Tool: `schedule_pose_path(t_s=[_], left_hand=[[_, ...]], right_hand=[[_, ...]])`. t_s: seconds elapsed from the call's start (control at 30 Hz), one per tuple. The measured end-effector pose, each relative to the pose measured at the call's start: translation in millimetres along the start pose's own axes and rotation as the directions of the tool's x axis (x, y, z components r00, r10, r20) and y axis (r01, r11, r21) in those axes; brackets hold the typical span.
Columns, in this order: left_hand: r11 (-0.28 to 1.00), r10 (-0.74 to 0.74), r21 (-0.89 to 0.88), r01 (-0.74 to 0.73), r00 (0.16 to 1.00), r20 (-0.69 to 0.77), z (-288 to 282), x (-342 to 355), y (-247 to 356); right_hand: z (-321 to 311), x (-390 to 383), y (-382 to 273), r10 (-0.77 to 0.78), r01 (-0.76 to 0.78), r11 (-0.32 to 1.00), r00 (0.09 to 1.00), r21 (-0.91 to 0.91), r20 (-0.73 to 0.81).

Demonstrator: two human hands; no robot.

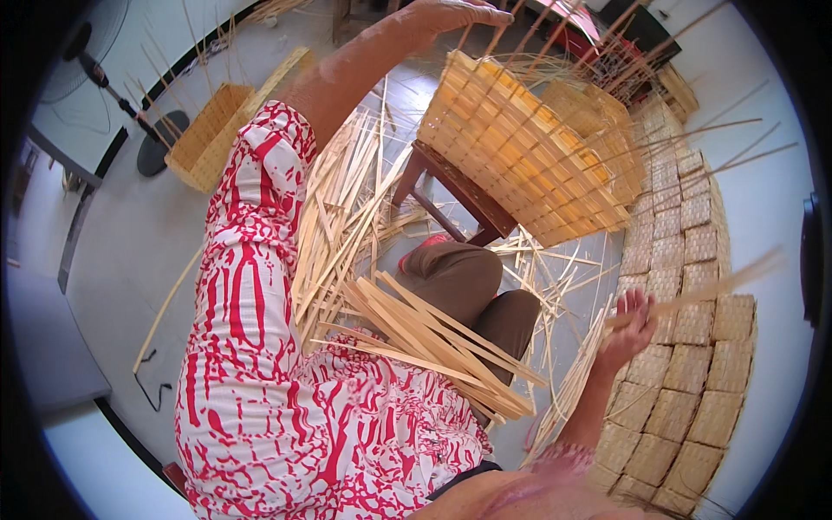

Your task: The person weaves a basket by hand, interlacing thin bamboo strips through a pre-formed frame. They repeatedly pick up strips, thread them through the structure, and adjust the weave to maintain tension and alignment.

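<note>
My left hand (464,16), partly cut by the top edge, has its fingers closed over upright stakes of a woven basket (518,147). The basket lies tilted on a dark red wooden stool (452,204), stakes sticking out upward and rightward. My right hand (631,322) is low at the right, fingers closed around a pale flat bamboo strip (728,282), blurred toward its far end. A bundle of flat strips (433,347) lies across my lap and legs. Behind the tilted basket sits another woven piece (607,126), partly hidden.
Loose strips (338,225) cover the floor around the stool. Stacked woven pieces (672,381) line the right wall. At upper left stand another basket (195,152) with stakes and a fan (160,143) on a round base. Red and black items (581,39) crowd the back right.
</note>
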State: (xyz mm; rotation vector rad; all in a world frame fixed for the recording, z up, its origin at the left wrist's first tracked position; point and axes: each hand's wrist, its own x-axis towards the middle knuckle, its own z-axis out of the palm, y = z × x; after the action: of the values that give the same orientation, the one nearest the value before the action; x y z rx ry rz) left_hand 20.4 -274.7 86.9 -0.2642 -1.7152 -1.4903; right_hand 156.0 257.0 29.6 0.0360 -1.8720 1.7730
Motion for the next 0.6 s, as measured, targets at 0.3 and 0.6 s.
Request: schedule_pose_path(t_s=[0.3,0.6], left_hand=[[0.981,-0.137,-0.076,0.180,0.911,0.389,19.8,7.7,58.4],[0.991,0.032,0.107,-0.082,0.914,0.404,31.1,8.1,88.8]], right_hand=[[77.8,94.8,48.9,0.187,-0.250,0.932,0.953,0.263,0.240],[99.3,90.6,48.4,0.147,-0.214,0.925,0.964,0.315,0.222]])
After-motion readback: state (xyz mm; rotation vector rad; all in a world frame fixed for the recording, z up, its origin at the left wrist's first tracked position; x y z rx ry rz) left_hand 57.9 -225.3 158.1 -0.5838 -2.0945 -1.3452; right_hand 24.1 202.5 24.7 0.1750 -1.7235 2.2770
